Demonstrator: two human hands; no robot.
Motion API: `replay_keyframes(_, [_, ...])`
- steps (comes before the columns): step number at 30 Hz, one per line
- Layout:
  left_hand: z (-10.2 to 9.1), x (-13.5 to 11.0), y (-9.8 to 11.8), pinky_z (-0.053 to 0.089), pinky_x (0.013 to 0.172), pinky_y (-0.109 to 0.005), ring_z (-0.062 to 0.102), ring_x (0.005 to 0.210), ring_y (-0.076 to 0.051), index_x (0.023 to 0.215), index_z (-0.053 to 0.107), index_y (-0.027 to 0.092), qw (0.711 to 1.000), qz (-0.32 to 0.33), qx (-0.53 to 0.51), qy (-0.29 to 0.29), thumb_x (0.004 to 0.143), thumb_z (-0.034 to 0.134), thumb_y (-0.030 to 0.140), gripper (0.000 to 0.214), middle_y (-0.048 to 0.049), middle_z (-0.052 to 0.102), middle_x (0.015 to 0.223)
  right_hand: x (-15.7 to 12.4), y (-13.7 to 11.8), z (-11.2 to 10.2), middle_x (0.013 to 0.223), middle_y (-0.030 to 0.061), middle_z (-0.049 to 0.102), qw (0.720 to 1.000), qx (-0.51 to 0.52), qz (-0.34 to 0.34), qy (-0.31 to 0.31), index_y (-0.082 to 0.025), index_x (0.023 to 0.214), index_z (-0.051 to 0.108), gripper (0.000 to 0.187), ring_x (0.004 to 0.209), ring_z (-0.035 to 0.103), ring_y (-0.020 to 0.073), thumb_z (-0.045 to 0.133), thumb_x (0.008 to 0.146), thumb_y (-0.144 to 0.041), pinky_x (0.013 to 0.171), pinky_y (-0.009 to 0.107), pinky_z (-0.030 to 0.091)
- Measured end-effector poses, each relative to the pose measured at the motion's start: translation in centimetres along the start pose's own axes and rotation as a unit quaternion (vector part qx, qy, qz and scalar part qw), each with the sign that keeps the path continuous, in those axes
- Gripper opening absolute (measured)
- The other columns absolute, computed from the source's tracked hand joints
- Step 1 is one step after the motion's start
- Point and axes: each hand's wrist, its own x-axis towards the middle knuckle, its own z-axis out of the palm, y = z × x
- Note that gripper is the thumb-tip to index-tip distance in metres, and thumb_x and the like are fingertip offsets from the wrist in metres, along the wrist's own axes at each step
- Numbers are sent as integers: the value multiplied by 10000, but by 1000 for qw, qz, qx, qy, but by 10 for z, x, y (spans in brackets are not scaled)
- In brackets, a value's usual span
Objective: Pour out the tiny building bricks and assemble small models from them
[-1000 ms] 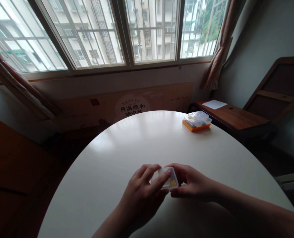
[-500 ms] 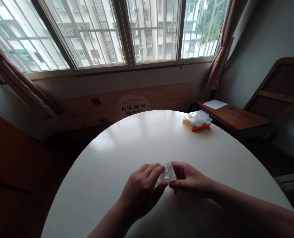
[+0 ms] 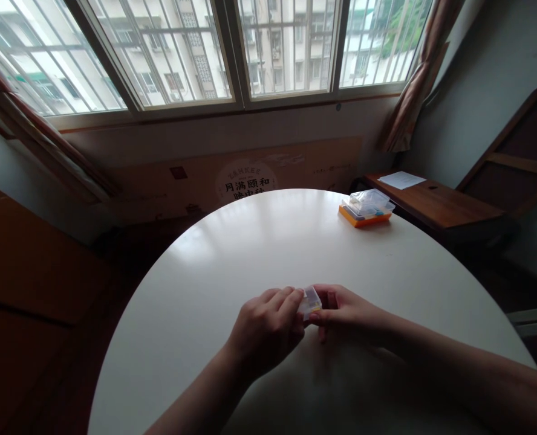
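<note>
Boxy, translucent plastic case between curled fingers

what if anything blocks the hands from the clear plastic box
Nothing visible: the left hand and right hand both hold the clear plastic box directly. The orange-based stack of cases sits apart, farther back on the round white table.

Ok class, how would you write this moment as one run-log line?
left hand: holding clear box | right hand: holding same box | orange case: on white table
</note>
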Motion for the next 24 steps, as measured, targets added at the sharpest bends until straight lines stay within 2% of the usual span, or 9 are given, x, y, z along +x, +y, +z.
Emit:
replay_keyframes(8, [3,-1,-2,600,684,-359,704,890,-253,1107,636,132,1000,-2,-7,7,924,453,194,266,-105,743,1026,0,-1,1,980,79,658,1000,21,-5,0,-139,1139,632,400,893,635,175,757,816,-338,668,239,550])
replay_keyframes(13, [0,-2,-3,586,695,-363,685,902,-250,1137,629,146,999,-22,-30,-12,948,438,214,277,-111,732,1046,0,1,-1,1007,88,664,1000,28,-7,-4,-141,1124,638,382,931,642,191,762,812,-322,659,236,556])
replay_keyframes(17, [-4,-2,-3,571,714,-376,652,913,-255,1222,586,160,993,-45,-87,-65,934,516,338,346,-119,702,1105,0,0,-2,936,57,660,1000,25,-6,-9,-143,1114,647,401,781,630,139,791,777,-306,628,224,551])
replay_keyframes(19, [-5,-2,-4,567,698,-365,646,901,-249,1270,565,160,992,-36,-93,-76,912,543,330,396,-116,696,1105,-1,-2,-1,908,41,648,999,24,-10,-29,-144,1139,645,406,714,609,108,787,782,-277,622,217,548])
replay_keyframes(24, [-3,-1,-4,544,601,-337,626,758,-219,1226,607,128,998,8,-47,-36,916,504,296,368,-114,714,1011,-2,-3,2,918,42,623,997,34,-39,-55,-143,1155,635,383,766,602,114,763,807,-235,658,223,550])
